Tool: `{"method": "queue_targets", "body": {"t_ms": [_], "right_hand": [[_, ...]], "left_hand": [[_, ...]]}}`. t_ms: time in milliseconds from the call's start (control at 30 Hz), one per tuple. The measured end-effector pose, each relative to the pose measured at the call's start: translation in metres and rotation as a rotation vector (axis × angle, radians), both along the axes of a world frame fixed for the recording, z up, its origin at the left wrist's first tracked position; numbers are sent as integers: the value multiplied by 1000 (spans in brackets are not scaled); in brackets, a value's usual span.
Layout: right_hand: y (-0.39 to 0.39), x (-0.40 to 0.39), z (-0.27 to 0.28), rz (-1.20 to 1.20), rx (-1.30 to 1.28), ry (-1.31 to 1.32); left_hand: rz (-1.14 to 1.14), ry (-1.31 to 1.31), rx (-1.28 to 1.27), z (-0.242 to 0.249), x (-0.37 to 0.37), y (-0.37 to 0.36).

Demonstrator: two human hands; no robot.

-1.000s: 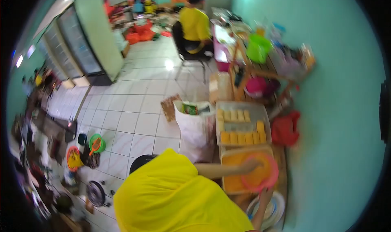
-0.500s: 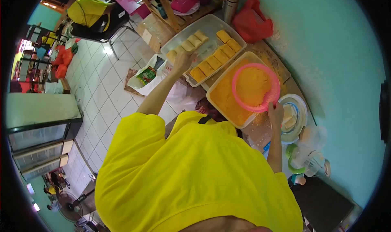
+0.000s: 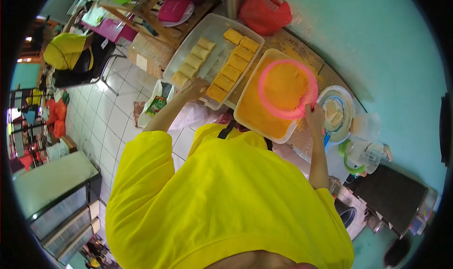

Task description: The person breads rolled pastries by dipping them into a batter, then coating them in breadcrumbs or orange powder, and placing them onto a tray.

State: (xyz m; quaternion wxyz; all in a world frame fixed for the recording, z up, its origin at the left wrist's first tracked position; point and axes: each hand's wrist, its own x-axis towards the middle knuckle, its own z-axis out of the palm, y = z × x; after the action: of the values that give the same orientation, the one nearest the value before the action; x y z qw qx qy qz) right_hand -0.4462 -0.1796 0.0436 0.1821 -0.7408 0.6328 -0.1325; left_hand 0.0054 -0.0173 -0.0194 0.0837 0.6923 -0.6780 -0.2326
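A round pink plastic sieve [image 3: 287, 89] full of orange crumbs sits in the clear crumb tub [image 3: 250, 113]. Yellow breaded rolls [image 3: 231, 73] lie in rows in the clear plastic tray [image 3: 214, 30].

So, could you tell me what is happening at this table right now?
A person in a yellow shirt is breading food. The right hand grips the rim of a pink sieve full of orange crumbs, sitting over the crumb tray. The left hand reaches into the clear tray, where coated pieces lie in rows. A plate of uncoated pieces stands beside the sieve.
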Motion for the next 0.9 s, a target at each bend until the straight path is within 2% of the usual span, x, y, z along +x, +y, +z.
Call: {"method": "queue_targets", "body": {"t_ms": [33,67,167,267,300,400,467,567,667,733,833,900], "right_hand": [[2,5,14,-16,16,33],[1,5,21,-31,33,67],[5,-7,-26,-133,-36,-45],[16,12,3,-71,90,11],[16,15,6,-119,78,-2],[11,14,-1,-182,55,-60],[12,7,-28,-131,62,-136],[15,23,31,-109,157,-45],[16,14,-14,-214,-63,-174],[22,16,-7,-71,88,-202],[24,18,10,-116,50,-108],[21,13,-14,-180,25,-198]], "left_hand": [[-21,3,-5,5,0,-3],[-32,24,-7,-12,7,-3],[-41,-73,104,-12,10,-12],[-172,-164,341,12,11,-25],[-210,-188,411,14,13,-32],[-322,-363,478,-12,21,-40],[-355,-365,477,-6,17,-44],[-397,-290,488,-11,24,-46],[-384,-228,474,-6,27,-44],[-385,-300,414,-10,32,-36],[-348,-221,439,-3,36,-41],[-296,-168,406,-7,38,-42]]}}
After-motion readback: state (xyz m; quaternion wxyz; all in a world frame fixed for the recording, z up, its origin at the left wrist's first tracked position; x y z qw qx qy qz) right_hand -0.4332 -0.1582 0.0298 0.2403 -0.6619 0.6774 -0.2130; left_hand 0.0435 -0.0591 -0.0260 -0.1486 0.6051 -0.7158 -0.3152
